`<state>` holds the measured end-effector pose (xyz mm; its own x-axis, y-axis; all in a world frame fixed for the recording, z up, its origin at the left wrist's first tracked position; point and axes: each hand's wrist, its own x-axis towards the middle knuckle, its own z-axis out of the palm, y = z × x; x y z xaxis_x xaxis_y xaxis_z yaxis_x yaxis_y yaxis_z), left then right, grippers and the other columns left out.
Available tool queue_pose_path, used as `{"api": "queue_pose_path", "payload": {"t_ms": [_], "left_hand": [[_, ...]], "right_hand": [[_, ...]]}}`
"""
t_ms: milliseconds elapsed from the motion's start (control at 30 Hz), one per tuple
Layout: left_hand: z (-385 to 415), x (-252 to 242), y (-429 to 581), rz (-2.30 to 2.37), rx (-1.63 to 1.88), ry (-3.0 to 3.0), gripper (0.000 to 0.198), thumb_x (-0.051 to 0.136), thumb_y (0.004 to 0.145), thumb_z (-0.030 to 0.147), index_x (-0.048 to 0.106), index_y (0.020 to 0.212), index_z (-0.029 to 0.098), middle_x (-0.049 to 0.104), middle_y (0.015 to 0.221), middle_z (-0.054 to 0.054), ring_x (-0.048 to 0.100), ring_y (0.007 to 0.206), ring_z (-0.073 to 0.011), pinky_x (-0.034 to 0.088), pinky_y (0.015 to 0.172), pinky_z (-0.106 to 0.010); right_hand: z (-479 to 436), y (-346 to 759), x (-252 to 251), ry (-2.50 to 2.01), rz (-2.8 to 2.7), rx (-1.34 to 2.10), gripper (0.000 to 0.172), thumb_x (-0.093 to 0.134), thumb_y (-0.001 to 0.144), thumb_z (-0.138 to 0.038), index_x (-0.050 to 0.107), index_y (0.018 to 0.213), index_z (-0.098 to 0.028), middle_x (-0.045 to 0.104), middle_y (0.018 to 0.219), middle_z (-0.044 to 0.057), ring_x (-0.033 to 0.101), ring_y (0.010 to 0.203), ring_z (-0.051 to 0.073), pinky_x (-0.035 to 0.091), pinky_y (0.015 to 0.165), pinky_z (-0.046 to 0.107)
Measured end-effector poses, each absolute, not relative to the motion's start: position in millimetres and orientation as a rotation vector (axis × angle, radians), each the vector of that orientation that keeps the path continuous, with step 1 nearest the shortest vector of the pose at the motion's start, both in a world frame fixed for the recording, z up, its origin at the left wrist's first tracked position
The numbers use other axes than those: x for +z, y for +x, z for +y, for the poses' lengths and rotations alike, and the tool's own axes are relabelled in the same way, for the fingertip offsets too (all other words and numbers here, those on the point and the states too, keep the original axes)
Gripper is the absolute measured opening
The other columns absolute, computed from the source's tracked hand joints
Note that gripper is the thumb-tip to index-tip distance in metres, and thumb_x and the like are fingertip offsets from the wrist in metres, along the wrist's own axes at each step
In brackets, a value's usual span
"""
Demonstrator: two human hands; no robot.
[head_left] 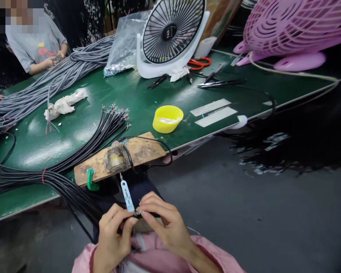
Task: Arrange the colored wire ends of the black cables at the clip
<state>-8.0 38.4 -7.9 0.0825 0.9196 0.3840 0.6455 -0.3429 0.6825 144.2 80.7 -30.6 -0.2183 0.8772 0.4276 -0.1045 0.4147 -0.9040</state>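
My left hand (112, 235) and my right hand (161, 222) meet low in the head view, just off the table's near edge. The left fingers pinch the end of a black cable (76, 197) whose stripped coloured wire tips (139, 213) show between both hands. My right fingertips pinch those wire tips. A light blue tag-shaped tool (127, 195) hangs just above my left fingers from a wooden board (143, 149) carrying a crusted metal fixture (116, 159).
A bundle of black cables (96, 138) crosses the green table (130, 94). Beyond lie a yellow bowl (167, 118), a white rag (64, 104), grey cables (59, 72), a white desk fan (172, 36), orange scissors (199, 63) and a pink fan (292, 30). Another person (35, 43) works at far left.
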Motion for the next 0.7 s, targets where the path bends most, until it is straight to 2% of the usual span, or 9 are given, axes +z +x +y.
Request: {"api": "queue_pose_path", "payload": {"t_ms": [100, 267, 367, 467, 700], "left_hand": [[36.9, -7.2, -10.1, 1.555, 1.142, 1.961, 0.007, 0.056, 0.087, 0.017, 0.062, 0.092, 0.019, 0.061, 0.067, 0.0, 0.058, 0.056, -0.0108, 0.046, 0.052, -0.018], [30.3, -5.9, -16.3, 1.361, 1.094, 1.887, 0.018, 0.05, 0.092, 0.018, 0.061, 0.106, 0.021, 0.064, 0.077, -0.003, 0.059, 0.068, -0.013, 0.047, 0.061, -0.021], [27.4, -4.9, -19.3, 1.236, 1.096, 1.859, 0.016, 0.048, 0.093, 0.016, 0.063, 0.095, 0.021, 0.059, 0.072, -0.002, 0.055, 0.066, -0.012, 0.043, 0.06, -0.021], [26.5, -5.7, -20.6, 1.166, 1.185, 1.834, 0.018, 0.048, 0.094, 0.016, 0.061, 0.082, 0.02, 0.055, 0.069, -0.001, 0.052, 0.064, -0.0111, 0.041, 0.058, -0.021], [27.0, -9.1, -21.3, 1.103, 1.304, 1.722, 0.021, 0.047, 0.096, 0.023, 0.055, 0.076, 0.02, 0.056, 0.067, 0.0, 0.053, 0.063, -0.0113, 0.042, 0.058, -0.022]], "right_hand": [[79.8, 138.1, -29.5, -0.717, -1.485, 1.145, 0.017, 0.054, 0.092, -0.023, 0.065, 0.079, -0.018, 0.065, 0.07, 0.005, 0.057, 0.069, 0.016, 0.048, 0.062, 0.028], [75.6, 132.4, -24.8, -0.669, -1.485, 1.371, 0.029, 0.049, 0.096, -0.034, 0.06, 0.076, -0.017, 0.061, 0.07, 0.004, 0.055, 0.069, 0.015, 0.045, 0.062, 0.027], [72.8, 134.7, -18.2, -0.637, -1.579, 1.287, 0.029, 0.045, 0.098, -0.034, 0.058, 0.077, -0.017, 0.058, 0.071, 0.003, 0.053, 0.071, 0.015, 0.044, 0.064, 0.027], [72.6, 139.3, -12.5, -0.655, -1.673, 1.163, 0.024, 0.043, 0.098, -0.026, 0.057, 0.08, -0.017, 0.059, 0.074, 0.004, 0.053, 0.074, 0.016, 0.046, 0.068, 0.028], [74.8, 141.4, -16.0, -0.595, -1.623, 0.98, 0.013, 0.052, 0.094, -0.016, 0.064, 0.096, -0.019, 0.063, 0.077, 0.004, 0.057, 0.074, 0.015, 0.049, 0.066, 0.027]]}}
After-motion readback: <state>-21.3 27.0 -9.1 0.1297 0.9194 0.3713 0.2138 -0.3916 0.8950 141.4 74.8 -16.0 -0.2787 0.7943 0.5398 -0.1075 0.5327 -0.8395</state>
